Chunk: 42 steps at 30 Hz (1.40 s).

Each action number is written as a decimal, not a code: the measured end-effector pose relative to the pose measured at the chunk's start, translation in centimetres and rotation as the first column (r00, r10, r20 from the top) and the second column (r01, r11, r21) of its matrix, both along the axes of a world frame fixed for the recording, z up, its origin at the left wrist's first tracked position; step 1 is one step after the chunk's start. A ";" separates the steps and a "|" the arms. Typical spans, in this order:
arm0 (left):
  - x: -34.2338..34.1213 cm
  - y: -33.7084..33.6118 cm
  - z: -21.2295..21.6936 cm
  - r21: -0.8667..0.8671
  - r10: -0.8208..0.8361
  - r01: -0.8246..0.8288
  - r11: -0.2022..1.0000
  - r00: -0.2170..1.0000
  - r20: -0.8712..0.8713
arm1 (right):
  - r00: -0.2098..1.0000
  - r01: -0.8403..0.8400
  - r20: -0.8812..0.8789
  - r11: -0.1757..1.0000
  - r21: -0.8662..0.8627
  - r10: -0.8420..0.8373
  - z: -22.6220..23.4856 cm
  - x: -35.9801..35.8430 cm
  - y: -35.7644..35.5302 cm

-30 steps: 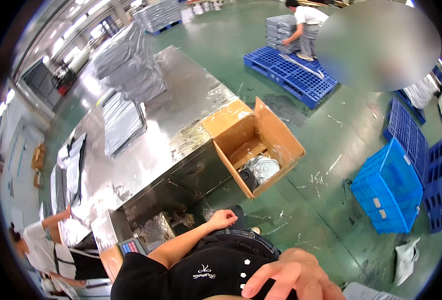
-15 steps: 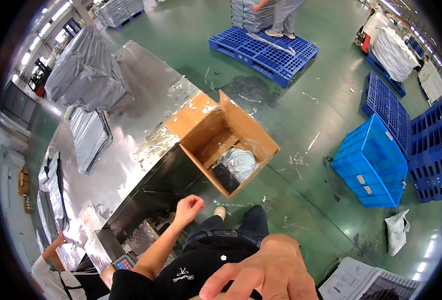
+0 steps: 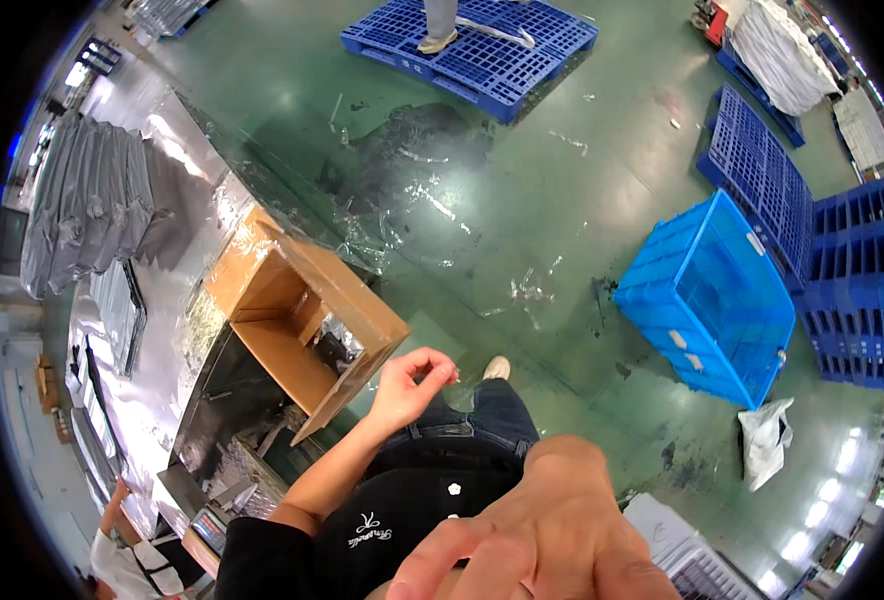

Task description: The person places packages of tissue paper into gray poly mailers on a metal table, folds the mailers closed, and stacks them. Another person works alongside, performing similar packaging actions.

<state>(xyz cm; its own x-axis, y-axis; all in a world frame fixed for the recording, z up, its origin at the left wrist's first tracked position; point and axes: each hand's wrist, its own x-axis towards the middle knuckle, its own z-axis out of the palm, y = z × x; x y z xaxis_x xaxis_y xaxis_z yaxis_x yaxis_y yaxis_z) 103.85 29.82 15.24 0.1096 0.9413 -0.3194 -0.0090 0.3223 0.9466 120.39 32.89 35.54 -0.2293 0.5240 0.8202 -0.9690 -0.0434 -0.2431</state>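
Note:
My left hand (image 3: 410,384) hovers just past the near corner of an open cardboard box (image 3: 302,325). Its fingers are loosely curled, thumb close to the forefinger, and I see nothing in it. The box stands against a steel table (image 3: 177,205) and has grey foil-like bags inside. My right hand (image 3: 537,530) is very close to the camera at the bottom edge, seen from the back with fingers apart. Its palm and fingertips are hidden. Below the hands are my dark shirt, jeans and one shoe (image 3: 497,368).
A blue plastic crate (image 3: 707,300) stands on the green floor at right, with blue pallets (image 3: 762,165) behind it. Another person stands on a blue pallet (image 3: 482,45) at the top. Grey bags (image 3: 87,205) are stacked on the table. A seated person (image 3: 127,555) is at lower left.
My head has tipped down and forward, so the box and crate loom larger. My left hand has lifted from my thigh toward the box corner. My right hand fills more of the bottom edge.

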 end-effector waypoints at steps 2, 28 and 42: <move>1.4 2.4 0.5 0.058 -0.082 0.091 0.994 0.986 -0.143 | 0.998 -0.063 -0.004 0.998 -0.006 0.063 0.5 2.2 3.2; -8.9 46.1 -4.9 -0.111 0.373 -0.389 0.915 0.917 -0.138 | 0.979 0.160 -0.105 0.980 -0.121 -0.173 5.9 -12.0 54.6; -9.7 78.1 -6.5 -0.129 0.249 -0.291 0.948 0.931 -0.266 | 0.982 0.162 -0.080 0.982 -0.093 -0.170 10.6 -10.9 90.2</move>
<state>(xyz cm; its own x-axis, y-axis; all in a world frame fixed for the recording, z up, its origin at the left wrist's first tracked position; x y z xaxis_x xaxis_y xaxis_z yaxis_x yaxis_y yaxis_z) 94.12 107.89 8.74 -0.2417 0.8568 -0.4556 0.1061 0.4900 0.8652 109.50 123.12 46.10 -0.0633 0.6181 0.7836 -0.9817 0.1026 -0.1602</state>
